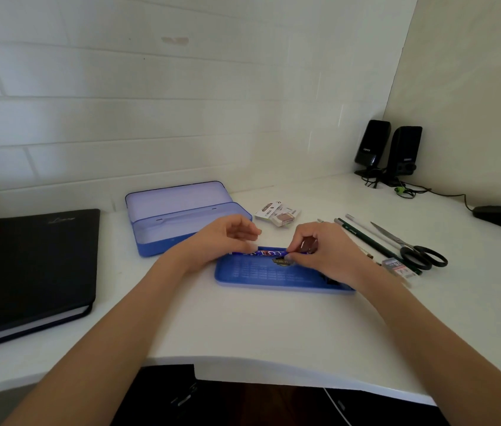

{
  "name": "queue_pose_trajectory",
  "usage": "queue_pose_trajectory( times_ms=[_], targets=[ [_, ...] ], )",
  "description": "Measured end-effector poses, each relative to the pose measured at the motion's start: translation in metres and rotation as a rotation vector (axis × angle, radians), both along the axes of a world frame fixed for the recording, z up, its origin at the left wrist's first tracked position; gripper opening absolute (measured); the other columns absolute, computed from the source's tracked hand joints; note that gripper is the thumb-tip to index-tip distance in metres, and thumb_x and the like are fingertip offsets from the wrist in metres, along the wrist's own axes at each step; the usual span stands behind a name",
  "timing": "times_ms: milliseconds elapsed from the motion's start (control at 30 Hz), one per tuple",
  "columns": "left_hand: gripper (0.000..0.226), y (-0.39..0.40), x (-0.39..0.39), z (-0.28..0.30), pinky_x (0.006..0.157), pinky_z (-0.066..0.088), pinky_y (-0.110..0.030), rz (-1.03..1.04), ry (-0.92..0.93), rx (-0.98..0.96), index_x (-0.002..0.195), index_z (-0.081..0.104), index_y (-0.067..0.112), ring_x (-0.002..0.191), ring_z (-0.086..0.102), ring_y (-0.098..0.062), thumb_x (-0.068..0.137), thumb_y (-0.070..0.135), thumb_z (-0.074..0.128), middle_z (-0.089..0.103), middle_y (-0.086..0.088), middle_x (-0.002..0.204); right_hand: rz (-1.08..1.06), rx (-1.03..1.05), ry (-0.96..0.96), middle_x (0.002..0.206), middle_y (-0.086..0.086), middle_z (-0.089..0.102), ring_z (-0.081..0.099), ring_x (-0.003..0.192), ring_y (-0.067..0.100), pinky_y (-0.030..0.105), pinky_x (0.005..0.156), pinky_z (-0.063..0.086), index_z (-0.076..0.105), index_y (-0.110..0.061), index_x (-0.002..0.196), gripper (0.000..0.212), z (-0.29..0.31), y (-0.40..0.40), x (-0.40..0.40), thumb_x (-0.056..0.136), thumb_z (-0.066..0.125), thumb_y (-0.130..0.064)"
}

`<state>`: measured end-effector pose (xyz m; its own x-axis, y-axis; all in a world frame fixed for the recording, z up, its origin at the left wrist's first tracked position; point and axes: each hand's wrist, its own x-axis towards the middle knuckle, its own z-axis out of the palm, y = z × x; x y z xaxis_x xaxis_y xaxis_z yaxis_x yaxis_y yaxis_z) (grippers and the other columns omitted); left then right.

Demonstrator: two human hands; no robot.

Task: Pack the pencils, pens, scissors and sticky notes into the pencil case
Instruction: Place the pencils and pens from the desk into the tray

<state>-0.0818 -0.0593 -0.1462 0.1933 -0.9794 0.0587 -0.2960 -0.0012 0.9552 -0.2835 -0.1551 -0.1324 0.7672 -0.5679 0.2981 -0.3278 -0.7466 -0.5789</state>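
Both hands were busy over a flat blue tray (261, 276), apparently an insert of the pencil case (181, 219), which lay open beyond the left hand (227, 238). The right hand (319, 253) pinched a small dark-red object, while the left hand's curled fingers seemed to touch a printed blue strip (269, 251) at the tray's far edge; whether they gripped it I could not tell. The scissors (412, 250) and the pencils and pens (372, 238) waited on the worktop beyond the right hand, unpacked. The tray could skid if tugged unevenly, and the right forearm might sweep the pens away. The red object's identity was unclear, and I could not pick out the sticky notes with certainty
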Motion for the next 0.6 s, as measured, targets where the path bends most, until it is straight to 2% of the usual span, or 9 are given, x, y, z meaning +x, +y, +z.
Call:
queue_pose_trajectory(
  times_ms=[100,200,300,433,500,600],
  targets=[
    [0.035,0.003,0.002,0.000,0.096,0.048,-0.021,-0.031,-0.027,-0.004,0.097,0.061,0.016,0.110,0.061,-0.013,0.074,-0.008,0.071,0.065,-0.004,0.118,-0.025,-0.058,0.094,0.070,-0.011,0.062,0.055,0.067,0.007,0.012,0.058,0.041,0.070,-0.018,0.069,0.009,0.000,-0.005,-0.003,0.074,0.077,-0.020],
    [0.036,0.004,0.002,0.001,0.093,0.050,-0.019,-0.064,-0.066,-0.007,0.096,0.063,0.016,0.107,0.063,-0.013,0.074,-0.011,0.070,0.066,-0.005,0.115,-0.017,-0.060,0.143,0.068,-0.011,0.062,0.054,0.064,0.006,0.014,0.056,0.041,0.069,-0.022,0.069,0.010,0.000,-0.009,-0.005,0.075,0.076,-0.025],
    [0.033,0.003,0.001,0.000,0.085,0.051,-0.015,-0.079,-0.126,-0.015,0.096,0.063,0.013,0.098,0.065,-0.008,0.076,-0.014,0.066,0.067,-0.007,0.110,-0.030,-0.045,0.129,0.063,-0.007,0.055,0.046,0.058,0.008,0.024,0.056,0.038,0.068,-0.021,0.070,0.014,-0.003,-0.011,-0.003,0.073,0.077,-0.032],
    [0.033,0.002,0.002,-0.002,0.087,0.051,-0.016,-0.072,-0.114,-0.025,0.095,0.063,0.011,0.094,0.066,-0.007,0.077,-0.018,0.061,0.067,-0.008,0.108,-0.115,-0.025,0.091,0.060,-0.005,0.047,0.042,0.056,0.013,0.032,0.056,0.036,0.061,-0.019,0.073,0.026,-0.008,-0.015,-0.002,0.072,0.075,-0.040],
    [0.033,0.001,0.002,-0.002,0.086,0.052,-0.016,-0.060,-0.117,-0.029,0.093,0.063,0.011,0.094,0.066,-0.009,0.077,-0.017,0.061,0.067,-0.009,0.107,-0.244,-0.060,0.015,0.063,-0.007,0.051,0.045,0.059,0.012,0.031,0.060,0.039,0.060,-0.022,0.076,0.024,-0.004,-0.022,-0.008,0.077,0.070,-0.044],
    [0.031,0.001,0.001,-0.003,0.086,0.052,-0.016,-0.040,-0.106,-0.043,0.090,0.064,0.012,0.097,0.066,-0.014,0.077,-0.016,0.063,0.069,-0.010,0.107,-0.597,-0.262,-0.034,0.081,-0.002,0.064,0.058,0.079,0.017,0.035,0.078,0.040,0.064,-0.023,0.089,0.016,0.002,-0.045,-0.026,0.088,0.059,-0.038]
  ],
)
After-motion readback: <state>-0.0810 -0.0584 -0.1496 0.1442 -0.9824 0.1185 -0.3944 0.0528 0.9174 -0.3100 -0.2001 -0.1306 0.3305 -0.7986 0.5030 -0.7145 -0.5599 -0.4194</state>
